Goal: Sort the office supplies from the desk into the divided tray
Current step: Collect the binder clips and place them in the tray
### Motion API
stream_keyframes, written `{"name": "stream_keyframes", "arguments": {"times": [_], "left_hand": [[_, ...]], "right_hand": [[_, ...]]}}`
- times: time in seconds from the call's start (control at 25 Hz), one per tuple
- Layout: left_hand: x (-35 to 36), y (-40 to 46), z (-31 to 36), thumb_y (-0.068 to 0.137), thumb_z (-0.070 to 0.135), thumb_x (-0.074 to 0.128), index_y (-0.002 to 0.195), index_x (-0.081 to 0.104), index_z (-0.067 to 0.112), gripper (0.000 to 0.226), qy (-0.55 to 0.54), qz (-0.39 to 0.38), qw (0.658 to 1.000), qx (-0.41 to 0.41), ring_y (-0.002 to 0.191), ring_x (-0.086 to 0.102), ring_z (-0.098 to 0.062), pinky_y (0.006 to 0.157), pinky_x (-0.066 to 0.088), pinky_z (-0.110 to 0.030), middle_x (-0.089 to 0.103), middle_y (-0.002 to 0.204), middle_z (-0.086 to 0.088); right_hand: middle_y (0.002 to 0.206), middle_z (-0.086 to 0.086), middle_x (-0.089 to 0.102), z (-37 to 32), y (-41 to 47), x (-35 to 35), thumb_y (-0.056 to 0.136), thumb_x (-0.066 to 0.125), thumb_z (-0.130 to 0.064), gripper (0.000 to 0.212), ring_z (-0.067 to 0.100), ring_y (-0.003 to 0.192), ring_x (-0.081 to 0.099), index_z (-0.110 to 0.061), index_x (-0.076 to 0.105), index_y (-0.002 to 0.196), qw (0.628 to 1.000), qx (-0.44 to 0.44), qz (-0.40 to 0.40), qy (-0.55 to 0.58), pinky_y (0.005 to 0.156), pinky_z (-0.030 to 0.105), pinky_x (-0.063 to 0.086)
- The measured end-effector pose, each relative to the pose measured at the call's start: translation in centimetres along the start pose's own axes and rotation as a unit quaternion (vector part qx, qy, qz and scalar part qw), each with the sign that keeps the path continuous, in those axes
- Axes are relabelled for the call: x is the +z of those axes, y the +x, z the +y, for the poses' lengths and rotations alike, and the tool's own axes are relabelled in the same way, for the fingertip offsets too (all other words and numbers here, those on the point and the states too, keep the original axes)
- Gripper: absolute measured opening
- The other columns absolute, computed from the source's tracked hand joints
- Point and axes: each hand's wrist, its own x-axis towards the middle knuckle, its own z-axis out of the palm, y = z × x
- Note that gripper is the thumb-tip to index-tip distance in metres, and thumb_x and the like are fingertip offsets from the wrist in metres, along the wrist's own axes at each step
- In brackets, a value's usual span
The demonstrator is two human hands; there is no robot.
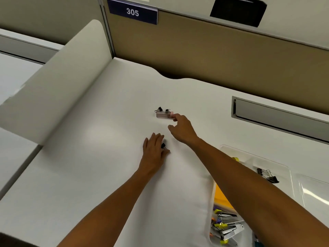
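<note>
A small clear box with a pink end point(162, 114) lies mid-desk, with two small black binder clips point(162, 109) just behind it. My right hand point(181, 128) reaches toward the box, fingers apart, a fingertip touching its pink end. My left hand point(154, 148) lies nearer on the white desk point(99, 157), fingers pinched on a small black binder clip point(163, 145). The clear divided tray point(292, 177) sits at the right, partly under my right arm. It holds black binder clips point(268, 175) in one compartment and staple strips with coloured clips point(226, 227) in another.
A white rounded partition point(58, 90) borders the desk on the left. A tan cubicle wall point(213, 50) with a "305" sign point(132, 12) stands behind. A grey recessed cable slot point(277, 113) is set into the desk at the right rear. An orange pad point(221, 197) lies in the tray.
</note>
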Motion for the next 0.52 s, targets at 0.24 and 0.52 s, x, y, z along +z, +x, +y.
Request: {"name": "stream_keyframes", "arguments": {"times": [0.24, 0.52], "left_hand": [[0.4, 0.3, -0.9, 0.087, 0.023, 0.068, 0.112, 0.064, 0.012, 0.028, 0.032, 0.037, 0.998, 0.031, 0.116, 0.05, -0.032, 0.093, 0.046, -0.046, 0.061, 0.117, -0.009], [-0.6, 1.2, -1.2, 0.096, 0.052, 0.035, 0.098, 0.058, 0.018, 0.041, 0.124, 0.0, 0.987, 0.1, 0.08, 0.049, -0.02, 0.07, 0.042, -0.034, 0.057, 0.092, 0.001]], "right_hand": [[0.155, 0.005, 0.028, -0.5, 3.9, 2.3, 0.091, 0.054, -0.015, 0.059, 0.03, 0.127, 0.047, -0.017, 0.037, 0.148, 0.988, -0.063, -0.016, -0.138, 0.101, 0.041, 0.046], [0.142, 0.007, 0.039, 0.5, 4.7, 3.4, 0.093, 0.059, -0.028, 0.053, 0.031, 0.112, 0.053, -0.021, 0.041, 0.142, 0.968, -0.098, -0.01, -0.232, 0.079, 0.04, 0.051]]}}
